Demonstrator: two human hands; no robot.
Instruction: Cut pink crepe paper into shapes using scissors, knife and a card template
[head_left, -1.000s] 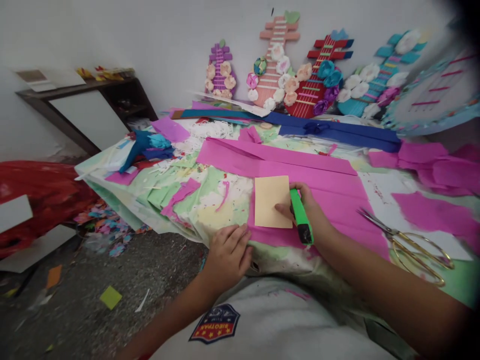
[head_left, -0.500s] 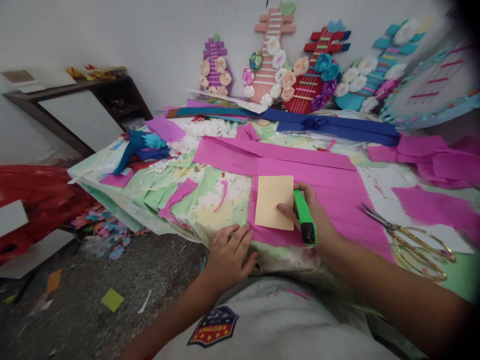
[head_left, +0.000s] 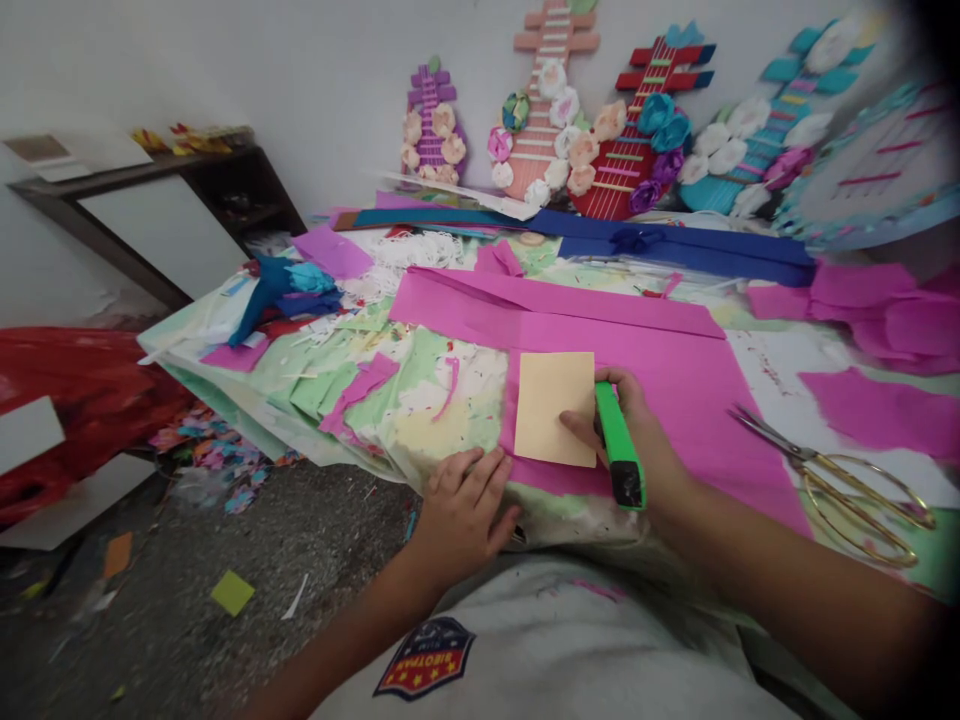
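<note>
My right hand (head_left: 646, 425) is closed around a green utility knife (head_left: 618, 440) with a black end; no blade shows. Its thumb rests on a pale yellow rectangular card (head_left: 551, 395). Under the card lies a large pink paper sheet (head_left: 660, 370), spread flat with a fold along its far side. My left hand (head_left: 463, 515) lies flat at the table's front edge, fingers stretched, the tips touching the sheet's near left corner. Gold-handled scissors (head_left: 829, 480) lie partly spread to the right of my right forearm.
Flower-trimmed paper guitars (head_left: 637, 140) lean against the wall. Dark blue paper (head_left: 697, 245) and white string (head_left: 427, 262) lie at the back of the table. Pink pieces (head_left: 892, 310) are piled at right, blue scraps (head_left: 289, 295) at left. A low cabinet (head_left: 165, 225) stands beyond the table.
The whole view has shifted slightly. Both hands, the card and the utility knife keep nearly the same places on the pink sheet.
</note>
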